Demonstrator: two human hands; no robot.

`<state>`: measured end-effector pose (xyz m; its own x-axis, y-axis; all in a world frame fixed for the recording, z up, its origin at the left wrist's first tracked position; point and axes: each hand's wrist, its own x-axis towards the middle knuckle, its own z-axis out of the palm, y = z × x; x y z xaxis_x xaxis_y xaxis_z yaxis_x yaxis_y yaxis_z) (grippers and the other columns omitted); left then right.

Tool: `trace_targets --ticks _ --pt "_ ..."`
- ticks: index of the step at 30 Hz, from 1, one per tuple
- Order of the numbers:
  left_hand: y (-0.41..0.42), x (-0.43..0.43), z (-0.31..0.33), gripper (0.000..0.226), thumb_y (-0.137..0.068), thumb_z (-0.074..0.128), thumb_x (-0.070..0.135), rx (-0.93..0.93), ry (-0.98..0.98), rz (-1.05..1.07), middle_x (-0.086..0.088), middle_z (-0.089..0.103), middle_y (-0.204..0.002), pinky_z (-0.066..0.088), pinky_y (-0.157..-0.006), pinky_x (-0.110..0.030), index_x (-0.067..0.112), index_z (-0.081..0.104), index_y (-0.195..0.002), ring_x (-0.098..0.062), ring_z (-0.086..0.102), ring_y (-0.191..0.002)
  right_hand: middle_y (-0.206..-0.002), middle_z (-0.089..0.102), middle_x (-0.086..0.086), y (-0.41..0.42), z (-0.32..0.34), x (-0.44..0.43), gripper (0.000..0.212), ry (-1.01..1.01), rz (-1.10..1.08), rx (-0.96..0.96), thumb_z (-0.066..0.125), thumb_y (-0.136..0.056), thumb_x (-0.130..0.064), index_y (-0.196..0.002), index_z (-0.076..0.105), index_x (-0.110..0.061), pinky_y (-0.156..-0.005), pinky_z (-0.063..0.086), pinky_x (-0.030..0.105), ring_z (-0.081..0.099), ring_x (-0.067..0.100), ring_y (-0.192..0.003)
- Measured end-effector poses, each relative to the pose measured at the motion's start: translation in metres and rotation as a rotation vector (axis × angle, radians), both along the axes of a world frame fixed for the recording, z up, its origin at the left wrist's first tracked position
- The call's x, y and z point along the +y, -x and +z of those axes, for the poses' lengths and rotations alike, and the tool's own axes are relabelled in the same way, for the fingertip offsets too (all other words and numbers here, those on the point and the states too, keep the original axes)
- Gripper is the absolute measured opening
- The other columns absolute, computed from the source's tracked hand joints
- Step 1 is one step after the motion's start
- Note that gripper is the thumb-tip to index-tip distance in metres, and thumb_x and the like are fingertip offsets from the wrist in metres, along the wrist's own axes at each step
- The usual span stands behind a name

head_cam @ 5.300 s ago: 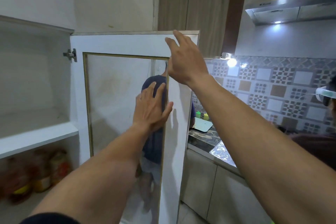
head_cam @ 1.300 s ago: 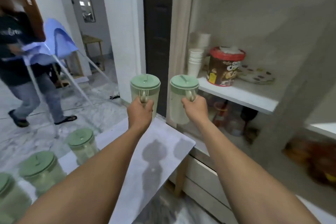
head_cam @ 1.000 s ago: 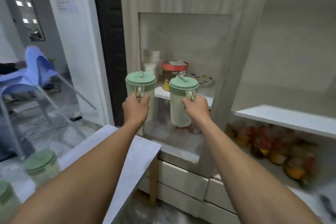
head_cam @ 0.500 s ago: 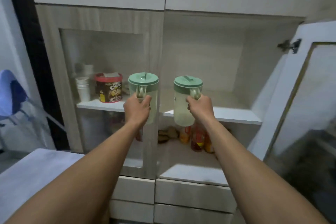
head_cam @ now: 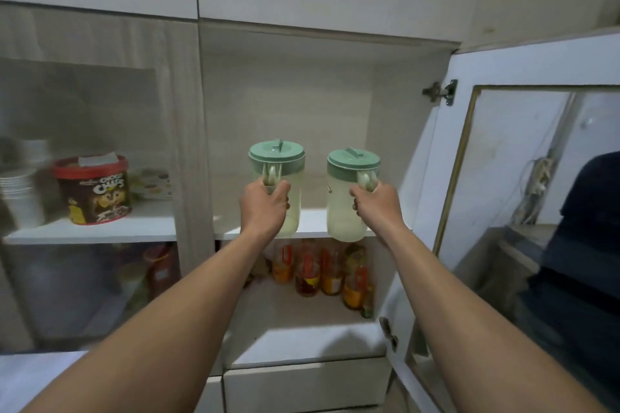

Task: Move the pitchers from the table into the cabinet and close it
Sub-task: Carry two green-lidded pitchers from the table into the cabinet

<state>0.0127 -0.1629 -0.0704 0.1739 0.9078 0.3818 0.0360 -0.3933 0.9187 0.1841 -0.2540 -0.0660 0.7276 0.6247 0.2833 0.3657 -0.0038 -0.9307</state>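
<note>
I hold two pale translucent pitchers with green lids, one in each hand, by their handles. My left hand (head_cam: 266,203) grips the left pitcher (head_cam: 277,167); my right hand (head_cam: 374,203) grips the right pitcher (head_cam: 349,184). Both hang upright in the air right at the front edge of the white upper shelf (head_cam: 313,223) of the open cabinet compartment. The cabinet door (head_cam: 523,157), white with a glass panel, stands swung open on the right.
Several bottles (head_cam: 322,270) stand on the lower shelf under the pitchers. Behind the shut glass door on the left sit a red-lidded brown tub (head_cam: 95,189) and stacked white cups (head_cam: 21,193). A corner of the white table (head_cam: 30,375) shows at bottom left.
I turned from the table toward the cabinet with both pitchers in hand. They have come closer to the open compartment and now hang at the upper shelf's front edge.
</note>
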Motion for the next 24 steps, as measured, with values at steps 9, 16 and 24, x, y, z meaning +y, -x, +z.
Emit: trace_targets --ticks 9,16,24 --pt "-0.088 0.074 0.015 0.024 -0.086 0.055 0.021 0.014 -0.007 -0.083 -0.004 0.065 -0.060 0.052 -0.063 -0.036 0.012 0.063 -0.065 -0.027 0.068 -0.066 -0.062 0.057 0.004 -0.075 0.010 0.058 0.010 -0.053 -0.118 0.011 0.061 -0.084 -0.016 -0.074 0.062 -0.014 -0.061 0.045 0.037 0.055 0.021 -0.060" --pt "-0.161 0.146 0.013 0.026 -0.086 0.057 0.024 0.031 -0.004 -0.066 -0.012 0.073 -0.071 0.055 -0.070 -0.038 0.013 0.066 -0.065 -0.028 0.072 -0.073 -0.063 0.058 0.003 -0.142 0.004 0.130 0.012 -0.058 -0.143 0.034 0.063 -0.083 -0.016 -0.071 0.063 -0.017 -0.061 0.044 0.036 0.056 0.021 -0.061" --pt "-0.254 0.241 -0.011 0.016 -0.090 0.057 0.011 -0.040 0.073 -0.118 -0.009 0.059 -0.065 0.054 -0.067 -0.038 0.001 0.063 -0.079 -0.021 0.057 -0.056 -0.069 0.062 0.007 -0.243 -0.019 0.235 0.010 -0.066 -0.154 0.030 0.063 -0.085 -0.016 -0.077 0.066 -0.012 -0.062 0.046 0.035 0.058 0.022 -0.063"
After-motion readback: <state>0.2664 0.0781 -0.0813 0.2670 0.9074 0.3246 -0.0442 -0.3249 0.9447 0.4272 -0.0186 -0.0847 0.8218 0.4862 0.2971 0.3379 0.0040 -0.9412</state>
